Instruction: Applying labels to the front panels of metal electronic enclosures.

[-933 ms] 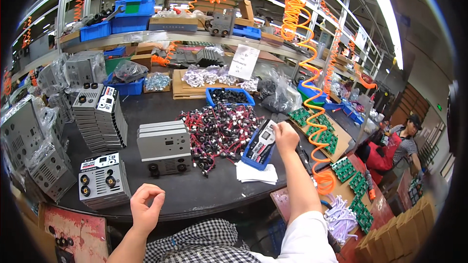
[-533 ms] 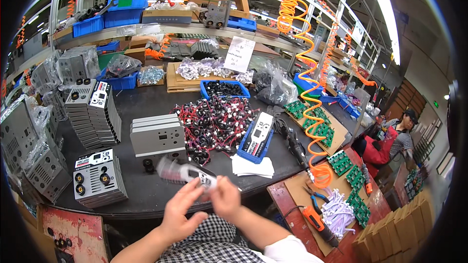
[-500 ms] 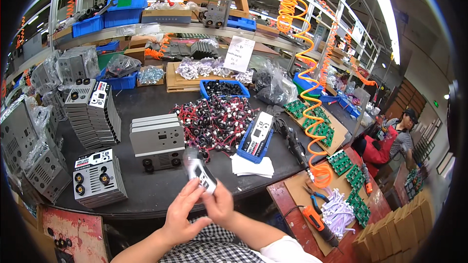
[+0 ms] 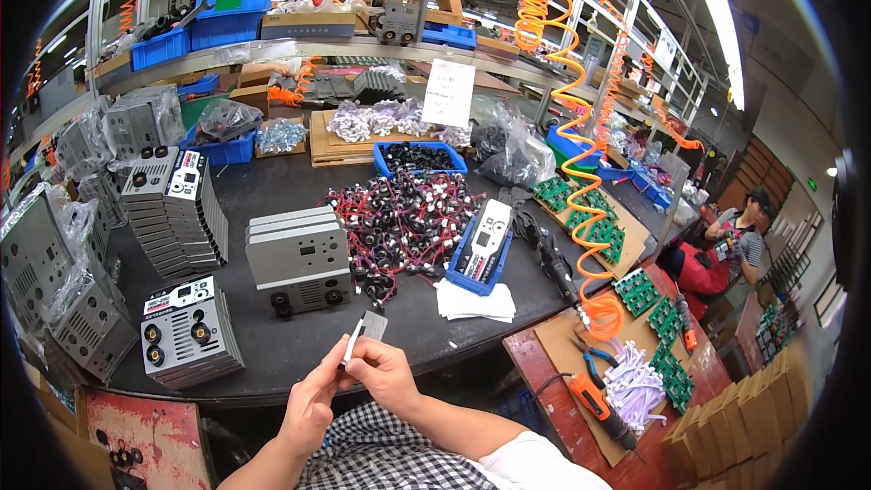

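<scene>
Above the table's near edge, both my hands pinch a thin panel sticker [image 4: 355, 341], seen nearly edge-on with a grey flap [image 4: 374, 325] beside its upper end. My left hand [image 4: 311, 406] has its fingertips closed on the left side of it; my right hand [image 4: 388, 381] grips it from the right. Whether the grey flap is the sticker's backing, I cannot tell. Just beyond stand several grey metal panels [image 4: 298, 259] upright on a panel with black sockets. More stickers lie in a blue tray [image 4: 480, 288] to the right, partly over white paper sheets [image 4: 472, 305].
Stacked labelled panels [image 4: 190, 336] stand at left, with another stack [image 4: 177, 209] behind. Red-and-black wired parts [image 4: 399, 227] are heaped mid-table. An orange coiled hose [image 4: 581, 163] hangs at right above green circuit boards [image 4: 635, 290], pliers [image 4: 592, 362] and an orange power tool [image 4: 594, 404].
My hands have drawn slightly down and closer together. The sticker, which showed its printed face before, has turned nearly edge-on. At far right, the other person has shifted.
</scene>
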The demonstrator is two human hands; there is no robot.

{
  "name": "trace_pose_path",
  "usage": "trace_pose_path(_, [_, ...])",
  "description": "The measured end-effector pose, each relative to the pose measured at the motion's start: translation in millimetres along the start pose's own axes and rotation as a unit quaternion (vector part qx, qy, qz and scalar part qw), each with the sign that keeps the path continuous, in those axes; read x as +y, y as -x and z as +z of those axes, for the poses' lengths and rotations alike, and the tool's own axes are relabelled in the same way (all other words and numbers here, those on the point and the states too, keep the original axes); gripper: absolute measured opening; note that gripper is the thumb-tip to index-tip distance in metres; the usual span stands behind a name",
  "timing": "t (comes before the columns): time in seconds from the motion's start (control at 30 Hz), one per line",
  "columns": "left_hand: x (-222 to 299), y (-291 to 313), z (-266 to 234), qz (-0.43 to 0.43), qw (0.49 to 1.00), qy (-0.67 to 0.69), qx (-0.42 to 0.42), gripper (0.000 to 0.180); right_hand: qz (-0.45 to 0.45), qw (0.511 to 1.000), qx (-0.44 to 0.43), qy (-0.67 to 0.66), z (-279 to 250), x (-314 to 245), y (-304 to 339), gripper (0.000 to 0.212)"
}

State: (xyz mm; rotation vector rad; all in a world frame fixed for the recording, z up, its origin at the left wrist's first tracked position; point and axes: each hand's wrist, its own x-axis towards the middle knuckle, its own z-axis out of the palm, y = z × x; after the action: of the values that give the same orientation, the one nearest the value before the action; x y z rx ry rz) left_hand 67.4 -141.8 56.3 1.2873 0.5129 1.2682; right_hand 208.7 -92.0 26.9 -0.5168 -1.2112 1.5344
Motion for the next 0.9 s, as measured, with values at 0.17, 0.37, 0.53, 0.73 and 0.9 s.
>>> trace_pose_path(0.17, [-5.2,2.4,-0.8,-0.005,0.999,-0.05,0.003,0.106,0.033,0.999,-0.02,-0.014,-3.5,0.8,0.7,0.013])
trace_pose_path(0.37, [-5.2,0.8,2.3,-0.005,0.998,-0.052,0.024,0.109,0.074,0.995,-0.052,-0.031,-2.8,-10.2,-1.0,0.016])
trace_pose_path(0.53, [-4.6,0.8,5.7,-0.014,0.996,-0.081,0.033,0.113,0.117,0.991,-0.047,-0.054,-5.5,-8.4,-3.3,0.014])
trace_pose_path(0.73, [-4.4,0.2,10.5,-0.004,0.989,-0.141,0.034,0.105,0.069,0.995,-0.045,-0.053,-2.0,-10.4,-2.9,0.017])
trace_pose_path(0.9, [-5.4,-1.8,16.8,-0.001,0.988,-0.146,0.047,0.102,0.054,0.995,-0.054,-0.071,-8.5,-6.6,-3.6,0.024])
